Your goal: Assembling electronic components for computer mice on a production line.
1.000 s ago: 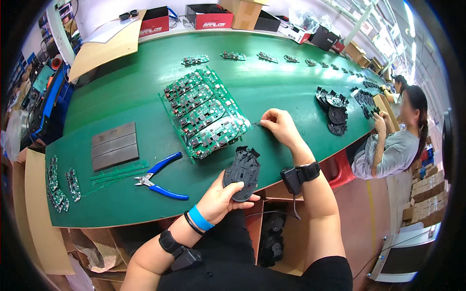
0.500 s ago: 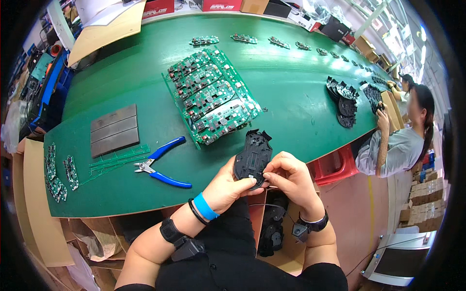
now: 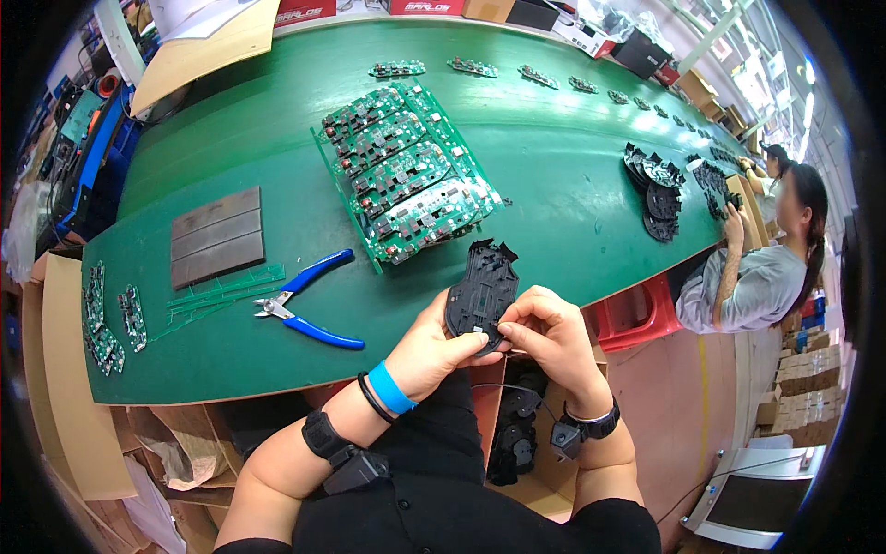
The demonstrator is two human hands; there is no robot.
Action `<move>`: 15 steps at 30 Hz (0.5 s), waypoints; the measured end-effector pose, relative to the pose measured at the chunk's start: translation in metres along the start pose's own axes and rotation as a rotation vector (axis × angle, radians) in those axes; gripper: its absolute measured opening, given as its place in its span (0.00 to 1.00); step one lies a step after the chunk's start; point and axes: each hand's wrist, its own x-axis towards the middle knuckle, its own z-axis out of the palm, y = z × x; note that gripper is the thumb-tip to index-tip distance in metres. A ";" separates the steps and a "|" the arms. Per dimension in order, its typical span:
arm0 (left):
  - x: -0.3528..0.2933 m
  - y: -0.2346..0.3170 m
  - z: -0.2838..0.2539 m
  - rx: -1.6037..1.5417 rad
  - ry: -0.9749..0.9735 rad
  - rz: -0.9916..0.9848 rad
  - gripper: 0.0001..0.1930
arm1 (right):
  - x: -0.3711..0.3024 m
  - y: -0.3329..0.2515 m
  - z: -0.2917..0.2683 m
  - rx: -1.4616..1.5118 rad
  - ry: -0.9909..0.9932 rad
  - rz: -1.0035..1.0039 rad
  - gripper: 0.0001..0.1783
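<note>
My left hand (image 3: pixel 437 341) is closed around the lower left side of a black plastic shell (image 3: pixel 482 294), its thumb lying over the near end beside a small white spot. The shell's ribbed inside faces up, above the table's near edge. Against the shell's right edge, my right hand (image 3: pixel 546 340) has thumb and forefinger pinched together; whatever is between them is too small or hidden to make out. Just beyond the shell lies a stacked panel of green circuit boards (image 3: pixel 406 175). Left of my hands are cutting pliers (image 3: pixel 318 340) with blue handles, their jaws apart.
On the green table (image 3: pixel 554 166) are grey-brown blocks (image 3: pixel 218 238), thin green board scraps (image 3: pixel 226 291) and loose circuit boards (image 3: pixel 103 319). More black shells (image 3: pixel 660 198) are piled at right, near a seated co-worker (image 3: pixel 771 249). Below my hands, a carton (image 3: pixel 544 494) holds black parts.
The view has shifted slightly. The shell stays in my left hand, and my right fingertips remain pinched at its edge with barely any movement.
</note>
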 end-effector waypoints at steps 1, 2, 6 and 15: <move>0.000 0.001 0.001 0.006 -0.006 0.001 0.26 | -0.001 0.001 0.000 -0.001 0.002 0.002 0.02; 0.000 0.000 0.001 0.005 -0.008 -0.002 0.26 | -0.001 0.002 0.000 -0.003 0.014 -0.004 0.02; 0.000 0.000 0.001 0.032 0.007 -0.007 0.25 | -0.003 0.000 0.003 -0.081 0.054 -0.035 0.02; 0.001 0.000 0.004 0.067 0.023 0.025 0.24 | -0.004 0.007 0.012 0.339 0.192 0.044 0.35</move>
